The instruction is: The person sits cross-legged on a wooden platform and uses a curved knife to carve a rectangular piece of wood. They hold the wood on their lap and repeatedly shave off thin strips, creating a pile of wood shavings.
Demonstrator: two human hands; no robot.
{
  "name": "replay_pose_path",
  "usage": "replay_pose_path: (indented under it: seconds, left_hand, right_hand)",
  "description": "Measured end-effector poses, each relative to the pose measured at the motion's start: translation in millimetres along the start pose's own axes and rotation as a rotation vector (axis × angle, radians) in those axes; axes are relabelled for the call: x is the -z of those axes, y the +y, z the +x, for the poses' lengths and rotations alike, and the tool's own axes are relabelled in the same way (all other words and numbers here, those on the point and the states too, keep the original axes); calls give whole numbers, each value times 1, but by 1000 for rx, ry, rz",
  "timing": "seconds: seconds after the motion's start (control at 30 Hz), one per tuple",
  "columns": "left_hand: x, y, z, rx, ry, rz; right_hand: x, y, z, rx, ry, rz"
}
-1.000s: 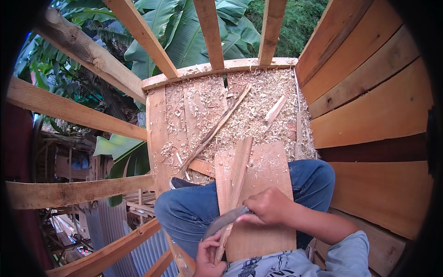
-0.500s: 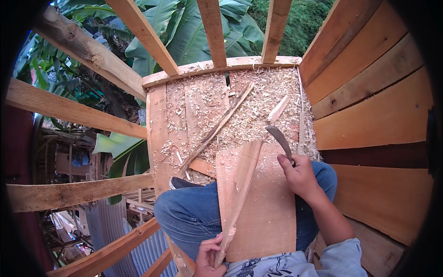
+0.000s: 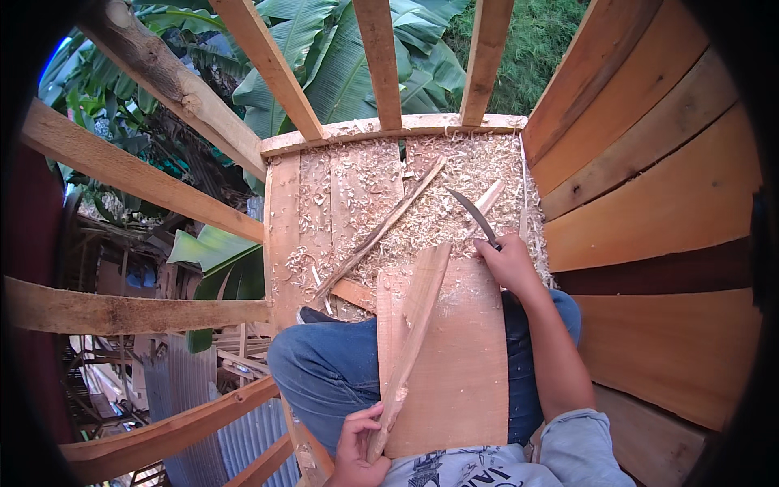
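Note:
My left hand (image 3: pixel 360 445) grips the near end of a long wooden stick (image 3: pixel 412 337), which slants away across a flat board (image 3: pixel 450 373) lying on my lap. Pale, freshly cut patches show on the stick near my fingers. In my right hand (image 3: pixel 510 261) is a curved knife (image 3: pixel 474 214), its handle mostly hidden by my closed fingers. The dark blade points away and to the left, beyond the board's far edge and apart from the stick.
Wood shavings (image 3: pixel 454 178) cover the plank floor (image 3: pixel 284 211) ahead. A long thin stick (image 3: pixel 381 231) and a short pale piece (image 3: pixel 489 197) lie among them. Upright slats (image 3: pixel 378 65) fence the front and left; a plank wall (image 3: pixel 649 195) closes the right. Banana leaves (image 3: pixel 324 73) hang outside.
My right hand with the knife has moved away from me and slightly left. The stick remains in my left hand across the board. The whole view has shifted slightly.

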State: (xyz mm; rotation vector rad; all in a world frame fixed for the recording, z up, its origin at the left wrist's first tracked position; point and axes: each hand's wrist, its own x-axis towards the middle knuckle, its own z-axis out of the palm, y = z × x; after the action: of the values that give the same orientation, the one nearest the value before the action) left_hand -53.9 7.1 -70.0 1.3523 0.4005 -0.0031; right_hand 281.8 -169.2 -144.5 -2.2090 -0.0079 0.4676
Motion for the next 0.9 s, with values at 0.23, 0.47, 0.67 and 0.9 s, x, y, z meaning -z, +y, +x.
replay_pose_path:
  seconds: [0.23, 0.47, 0.67, 0.9]
  left_hand:
    - [4, 0, 2, -97, -63, 166]
    - [-4, 4, 4, -88, -52, 193]
    - [-2, 3, 2, -100, -30, 296]
    - [0, 5, 5, -68, -50, 283]
  right_hand:
    - [-7, 15, -27, 82, 55, -12]
    - [3, 15, -57, 380, 173, -165]
    - [20, -40, -140, 237, 22, -177]
    - [-11, -35, -170, 465, -97, -504]
